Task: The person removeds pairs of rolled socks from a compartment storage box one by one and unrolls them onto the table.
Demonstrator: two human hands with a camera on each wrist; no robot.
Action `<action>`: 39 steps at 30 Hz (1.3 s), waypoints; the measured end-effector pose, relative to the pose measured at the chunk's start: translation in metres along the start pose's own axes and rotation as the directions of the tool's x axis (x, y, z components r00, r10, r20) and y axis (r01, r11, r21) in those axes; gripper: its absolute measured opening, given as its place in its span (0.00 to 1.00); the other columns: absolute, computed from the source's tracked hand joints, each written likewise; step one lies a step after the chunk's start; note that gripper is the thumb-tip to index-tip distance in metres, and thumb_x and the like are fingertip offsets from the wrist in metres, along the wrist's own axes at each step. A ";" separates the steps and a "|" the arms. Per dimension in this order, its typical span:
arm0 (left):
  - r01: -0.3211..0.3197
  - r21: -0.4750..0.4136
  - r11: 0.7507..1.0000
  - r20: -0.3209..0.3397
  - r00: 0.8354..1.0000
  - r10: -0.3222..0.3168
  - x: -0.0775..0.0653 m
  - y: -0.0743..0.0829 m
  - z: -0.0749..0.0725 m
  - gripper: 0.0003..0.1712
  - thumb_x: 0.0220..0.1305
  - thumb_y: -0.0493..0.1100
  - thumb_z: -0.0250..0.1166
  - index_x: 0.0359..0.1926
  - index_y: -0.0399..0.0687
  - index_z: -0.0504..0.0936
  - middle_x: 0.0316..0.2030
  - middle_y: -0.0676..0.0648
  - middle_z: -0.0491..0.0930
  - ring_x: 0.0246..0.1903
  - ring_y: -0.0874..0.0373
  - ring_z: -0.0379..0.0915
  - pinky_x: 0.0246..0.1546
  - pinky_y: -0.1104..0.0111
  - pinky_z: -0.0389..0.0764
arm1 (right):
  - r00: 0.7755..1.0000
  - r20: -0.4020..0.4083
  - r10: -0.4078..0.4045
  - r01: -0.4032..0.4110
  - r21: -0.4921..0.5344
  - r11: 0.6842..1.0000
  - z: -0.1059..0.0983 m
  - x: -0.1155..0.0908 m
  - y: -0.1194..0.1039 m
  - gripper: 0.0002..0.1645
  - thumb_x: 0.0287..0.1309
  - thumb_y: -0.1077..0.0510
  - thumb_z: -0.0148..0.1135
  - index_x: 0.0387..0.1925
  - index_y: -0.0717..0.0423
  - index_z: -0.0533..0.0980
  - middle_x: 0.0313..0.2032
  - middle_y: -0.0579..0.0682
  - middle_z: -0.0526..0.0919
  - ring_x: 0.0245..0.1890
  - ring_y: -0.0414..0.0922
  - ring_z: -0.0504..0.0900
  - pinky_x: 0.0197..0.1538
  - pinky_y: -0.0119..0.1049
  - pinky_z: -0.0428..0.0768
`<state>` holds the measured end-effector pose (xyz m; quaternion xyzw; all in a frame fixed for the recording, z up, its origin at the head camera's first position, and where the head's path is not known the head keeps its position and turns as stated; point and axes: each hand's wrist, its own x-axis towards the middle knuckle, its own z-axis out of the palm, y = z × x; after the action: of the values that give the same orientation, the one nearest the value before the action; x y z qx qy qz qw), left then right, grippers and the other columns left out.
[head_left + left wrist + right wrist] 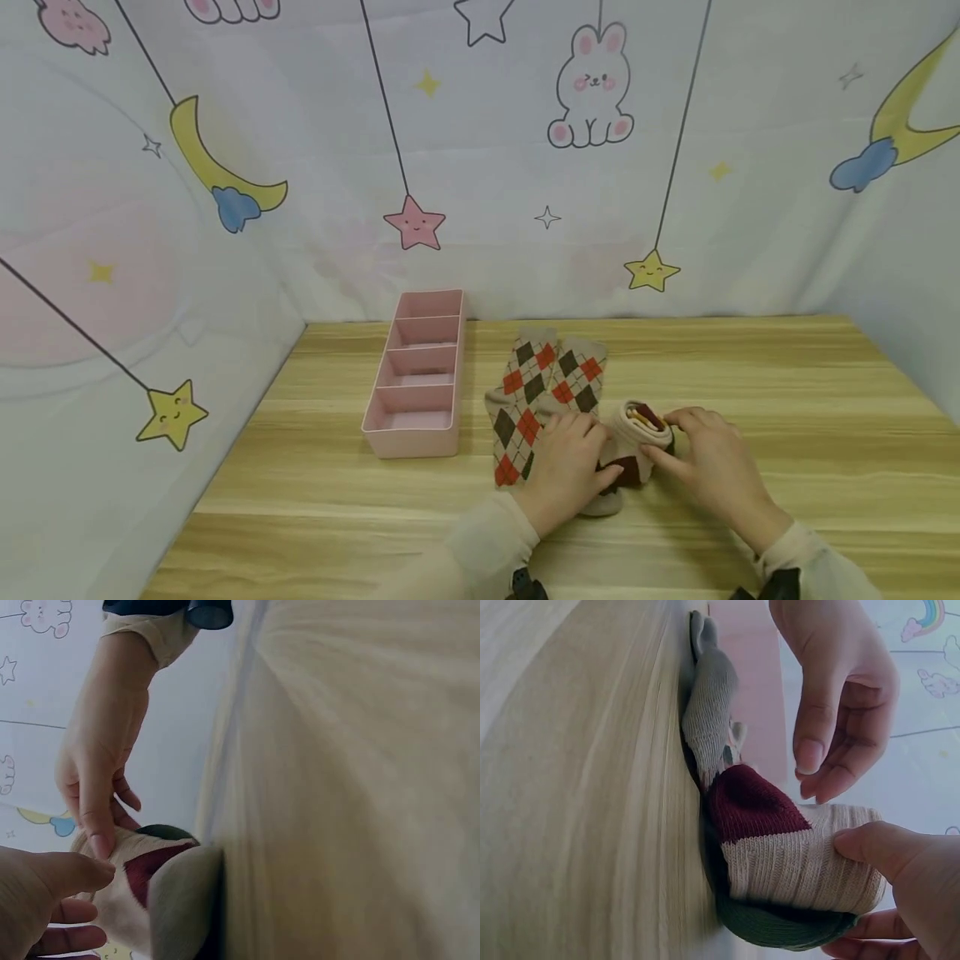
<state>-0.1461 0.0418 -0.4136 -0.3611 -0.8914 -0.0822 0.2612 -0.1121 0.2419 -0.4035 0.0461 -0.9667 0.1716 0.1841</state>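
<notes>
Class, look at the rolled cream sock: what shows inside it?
Inside the rolled cream sock, the head view shows dark red and yellow-orange fabric. Deeper layers cannot be seen, covered by the outer windings.

Head view evenly lit, faint shadows; wrist views dimmer. Left wrist: table (360,787) smeary, right half. Right wrist: sock (772,866) fairly sharp.

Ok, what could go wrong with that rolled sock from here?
The rolled sock might loosen: the right hand pinches it, but the left hand isn't gripping it. The argyle socks lie close by, so moving the roll could perhaps drag or crease them.
</notes>
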 end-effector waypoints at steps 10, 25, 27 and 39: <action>0.015 -0.016 1.000 0.046 0.999 -0.014 0.003 0.006 0.012 0.23 0.52 0.63 0.69 0.43 0.56 0.80 0.39 0.58 0.80 0.42 0.63 0.75 0.51 0.69 0.74 | 0.999 0.039 0.022 -0.022 0.006 1.000 0.001 0.005 0.008 0.29 0.51 0.43 0.69 0.44 0.65 0.80 0.44 0.63 0.84 0.47 0.62 0.80 0.48 0.61 0.71; 0.040 -0.106 0.994 0.070 0.997 -0.033 0.007 0.007 0.029 0.26 0.57 0.59 0.68 0.53 0.55 0.76 0.48 0.56 0.80 0.48 0.62 0.74 0.54 0.68 0.73 | 0.995 0.099 -0.011 0.004 0.073 0.997 -0.007 0.020 0.028 0.34 0.54 0.42 0.67 0.51 0.65 0.76 0.47 0.65 0.82 0.42 0.59 0.82 0.44 0.58 0.77; 0.034 -0.116 0.993 0.055 0.998 -0.028 0.009 0.006 0.030 0.25 0.57 0.58 0.68 0.52 0.56 0.77 0.48 0.56 0.80 0.48 0.62 0.74 0.53 0.69 0.73 | 0.995 0.053 -0.086 0.081 0.090 0.993 -0.008 0.023 0.030 0.34 0.52 0.46 0.70 0.55 0.63 0.74 0.50 0.64 0.80 0.44 0.59 0.81 0.44 0.57 0.78; 0.012 -0.154 0.988 0.039 0.999 -0.006 0.015 0.003 0.033 0.24 0.57 0.56 0.69 0.52 0.55 0.77 0.47 0.57 0.80 0.47 0.62 0.74 0.51 0.69 0.74 | 0.843 -0.043 -0.537 0.537 0.005 0.843 -0.015 0.043 0.038 0.28 0.39 0.59 0.77 0.48 0.51 0.80 0.55 0.54 0.79 0.52 0.52 0.75 0.49 0.51 0.74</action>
<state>-0.1666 0.0637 -0.4346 -0.3779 -0.8888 -0.1451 0.2148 -0.1529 0.2816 -0.3863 0.3128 -0.9098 0.1225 0.2436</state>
